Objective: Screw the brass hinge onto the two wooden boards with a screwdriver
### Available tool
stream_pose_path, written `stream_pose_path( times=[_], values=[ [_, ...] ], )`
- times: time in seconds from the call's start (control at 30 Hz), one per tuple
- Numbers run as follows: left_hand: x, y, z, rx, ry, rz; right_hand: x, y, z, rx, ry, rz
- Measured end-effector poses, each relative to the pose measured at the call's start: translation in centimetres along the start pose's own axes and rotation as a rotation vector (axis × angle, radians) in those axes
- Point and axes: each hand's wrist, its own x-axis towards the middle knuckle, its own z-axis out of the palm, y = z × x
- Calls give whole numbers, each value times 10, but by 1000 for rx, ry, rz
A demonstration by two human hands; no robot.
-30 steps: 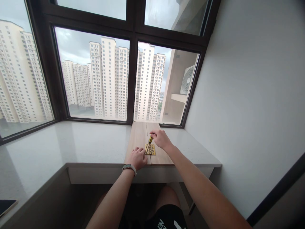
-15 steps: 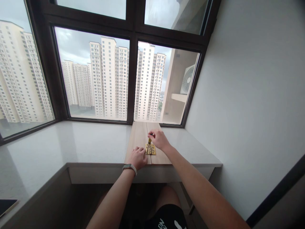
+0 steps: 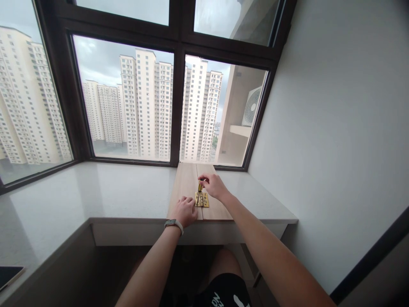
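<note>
A gold-coloured hinge [image 3: 205, 200] lies unfolded across the seam between two light wooden boards [image 3: 183, 183]. Above it, my right hand [image 3: 213, 184] has its fingers closed around the top of a small screwdriver [image 3: 200, 186] with a yellow and black handle. The thin dark shaft points down at the hinge; exactly where its tip sits is too small to tell. My left hand [image 3: 185, 211] rests flat on the left board, fingers spread, with the fingertips beside the hinge's left edge. Whether they touch the hinge I cannot make out. A watch is on my left wrist.
The boards lie on a white countertop [image 3: 128, 187], reaching from its front edge back to the window frame [image 3: 177, 106]. A white wall [image 3: 329, 119] rises on the right. A dark flat device [image 3: 10, 276] lies at the lower left. My legs are under the counter.
Little differs. The fingers of my right hand have shifted very slightly on the screwdriver, and its handle has tilted a touch. My left hand stays in place.
</note>
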Motion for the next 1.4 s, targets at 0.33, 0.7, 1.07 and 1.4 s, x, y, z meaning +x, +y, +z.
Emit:
stream_pose_path(
  times=[0.33,0.7,1.07,1.4],
  values=[
    [0,3,-2,35,-28,-20,-5,-2,12,-70,131,-48],
    [0,-2,4,3,23,9,2,7,5,82,-20,7],
    [1,-2,4,10,25,13,-2,5,0,-72,77,-25],
    [0,0,2,40,12,15,-4,0,7,-232,131,-70]
  ],
)
